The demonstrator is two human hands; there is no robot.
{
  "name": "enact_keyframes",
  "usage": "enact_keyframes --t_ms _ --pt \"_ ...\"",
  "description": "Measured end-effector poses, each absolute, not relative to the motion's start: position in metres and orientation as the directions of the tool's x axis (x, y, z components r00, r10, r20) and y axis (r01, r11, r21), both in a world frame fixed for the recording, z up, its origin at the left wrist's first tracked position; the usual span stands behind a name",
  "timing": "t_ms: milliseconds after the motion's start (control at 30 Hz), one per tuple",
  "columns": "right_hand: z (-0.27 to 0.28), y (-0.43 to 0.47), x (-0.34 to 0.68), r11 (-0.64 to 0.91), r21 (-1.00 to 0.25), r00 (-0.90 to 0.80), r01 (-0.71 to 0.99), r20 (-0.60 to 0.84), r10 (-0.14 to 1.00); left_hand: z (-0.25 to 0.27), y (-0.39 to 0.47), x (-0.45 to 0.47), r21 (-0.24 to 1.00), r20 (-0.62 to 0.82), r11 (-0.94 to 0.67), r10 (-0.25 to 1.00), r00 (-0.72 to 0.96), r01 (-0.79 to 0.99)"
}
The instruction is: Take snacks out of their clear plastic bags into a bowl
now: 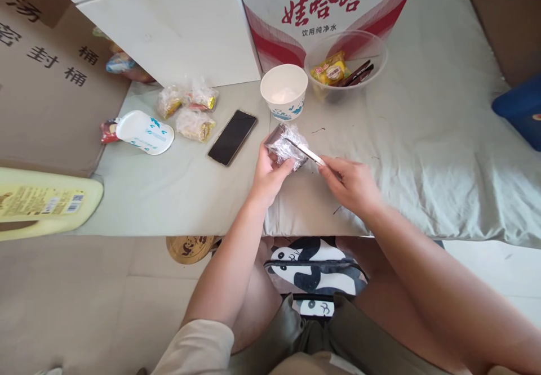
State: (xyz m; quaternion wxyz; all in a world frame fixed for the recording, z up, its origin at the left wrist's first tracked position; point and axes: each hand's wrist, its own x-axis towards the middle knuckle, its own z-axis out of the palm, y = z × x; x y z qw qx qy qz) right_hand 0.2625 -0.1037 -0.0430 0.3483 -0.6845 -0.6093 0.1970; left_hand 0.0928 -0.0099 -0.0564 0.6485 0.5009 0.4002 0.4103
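Observation:
In my left hand (270,175) is a small dark packet wrapped in crinkled clear plastic film (291,145), held between thumb and fingers. My right hand (349,181) grips a slim tool with a white handle and thin dark tip (309,153); its exact kind is unclear. The tip lies against the film. Just beyond both hands stands a white paper cup (284,90) with pale, clear-looking material inside. A black phone (233,137) lies left of my left hand. Further left are several film-wrapped snack packets (195,125) and a tipped-over paper cup (146,132).
A clear plastic bowl (367,79) holds a yellow packet and dark brown ones. Behind it stands a red-and-white carton (321,3). A pale yellow jug (51,203) lies at the left edge, and a blue object (518,107) sits at the right. The cloth-covered surface (422,178) ends before my knees.

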Motion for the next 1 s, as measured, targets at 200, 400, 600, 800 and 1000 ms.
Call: enact_keyframes --t_ms 200,400,600,800,1000 --pt "-0.041 -0.108 0.275 -0.059 -0.67 0.14 0.74 0.068 0.988 -0.046 0.006 0.075 0.956 -0.14 0.178 0.975 0.171 -0.232" --pt "-0.047 -0.108 0.299 -0.283 -0.575 0.406 0.767 0.095 0.909 -0.051 -0.004 0.075 0.993 -0.036 0.063 0.968 0.248 -0.104" --pt "-0.057 -0.104 0.307 -0.328 -0.427 0.445 0.843 0.21 0.871 -0.061 -0.016 0.078 0.964 0.134 -0.227 0.867 0.481 0.139" --pt "-0.053 -0.106 0.293 -0.067 -0.516 0.262 0.854 0.315 0.912 -0.056 -0.009 0.071 0.741 0.236 -0.536 0.772 0.59 0.405" --pt "-0.053 -0.11 0.266 0.128 -0.647 0.047 0.752 0.247 0.968 -0.055 -0.008 0.072 0.913 0.142 -0.276 0.906 0.398 0.302"
